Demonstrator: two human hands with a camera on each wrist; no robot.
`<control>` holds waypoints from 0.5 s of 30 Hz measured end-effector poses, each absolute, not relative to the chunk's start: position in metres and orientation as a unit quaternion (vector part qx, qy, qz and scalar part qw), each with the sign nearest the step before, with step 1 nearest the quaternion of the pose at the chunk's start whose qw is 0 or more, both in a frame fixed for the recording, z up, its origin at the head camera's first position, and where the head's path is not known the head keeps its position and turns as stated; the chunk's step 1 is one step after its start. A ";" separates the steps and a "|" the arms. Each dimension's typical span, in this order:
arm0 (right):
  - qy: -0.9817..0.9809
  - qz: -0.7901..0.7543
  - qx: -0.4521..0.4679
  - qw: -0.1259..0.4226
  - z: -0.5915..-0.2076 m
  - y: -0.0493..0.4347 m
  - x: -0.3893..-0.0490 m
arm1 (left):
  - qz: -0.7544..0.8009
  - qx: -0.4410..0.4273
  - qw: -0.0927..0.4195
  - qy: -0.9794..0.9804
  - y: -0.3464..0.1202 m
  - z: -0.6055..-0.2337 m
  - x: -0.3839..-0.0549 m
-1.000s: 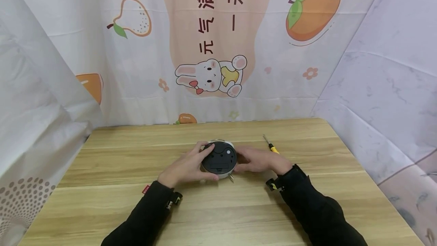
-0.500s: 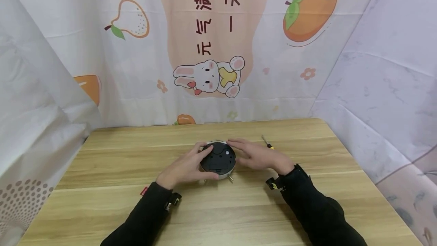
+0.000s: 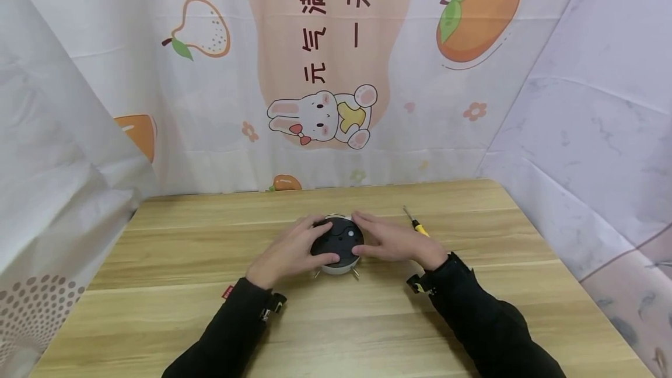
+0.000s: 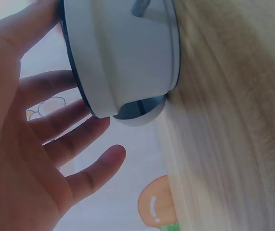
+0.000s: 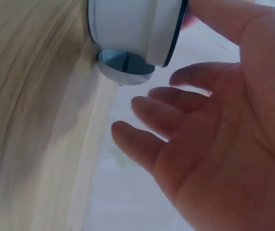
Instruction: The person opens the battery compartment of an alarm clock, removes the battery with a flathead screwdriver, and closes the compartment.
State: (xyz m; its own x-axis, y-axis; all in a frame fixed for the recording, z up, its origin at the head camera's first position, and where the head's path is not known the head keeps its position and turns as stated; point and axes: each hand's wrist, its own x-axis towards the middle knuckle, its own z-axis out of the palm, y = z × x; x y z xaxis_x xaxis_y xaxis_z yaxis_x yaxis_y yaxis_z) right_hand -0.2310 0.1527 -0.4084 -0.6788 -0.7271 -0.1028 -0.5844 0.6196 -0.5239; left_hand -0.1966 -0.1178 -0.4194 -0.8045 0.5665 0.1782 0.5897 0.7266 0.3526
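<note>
A round twin-bell alarm clock (image 3: 341,242) lies face down on the table, its black back up and its short metal legs toward me. Its white side (image 4: 123,53) and a rounded bell (image 4: 149,113) show in the left wrist view. My left hand (image 3: 289,252) rests on the left of the back with thumb and fingers spread and fairly straight. From the right, my right hand (image 3: 396,242) touches the back's edge with its thumb. The right wrist view shows its other fingers relaxed, apart from the bell (image 5: 123,72). The clock's face is hidden.
A screwdriver with a yellow and black handle (image 3: 420,228) lies behind the right hand, partly hidden by it. The wooden table (image 3: 210,232) meets a printed curtain (image 3: 220,133) at the back, with more hanging cloth at both sides.
My right hand has come up from the clock's lower right side to its upper right, and its thumb now lies on the back's edge. The left hand has shifted only slightly.
</note>
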 end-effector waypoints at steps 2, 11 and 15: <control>0.886 -0.237 -0.363 0.165 -0.410 0.153 -0.232 | -0.199 -0.313 0.031 -0.928 -0.118 -0.421 -0.197; 0.886 -0.248 -0.335 0.205 -0.411 0.154 -0.234 | -0.213 -0.341 0.075 -0.912 -0.116 -0.424 -0.201; 0.889 -0.245 -0.325 0.211 -0.411 0.154 -0.234 | -0.205 -0.368 0.092 -0.902 -0.116 -0.425 -0.203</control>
State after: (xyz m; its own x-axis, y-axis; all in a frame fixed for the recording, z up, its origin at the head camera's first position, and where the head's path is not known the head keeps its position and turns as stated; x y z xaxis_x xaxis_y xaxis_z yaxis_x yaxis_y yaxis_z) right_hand -0.2337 0.1542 -0.4107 -0.7003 -0.6808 -0.2149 -0.4740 0.6685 -0.5731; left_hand -0.2034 -0.1158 -0.4249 -0.7120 0.6263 0.3175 0.7020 0.6453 0.3014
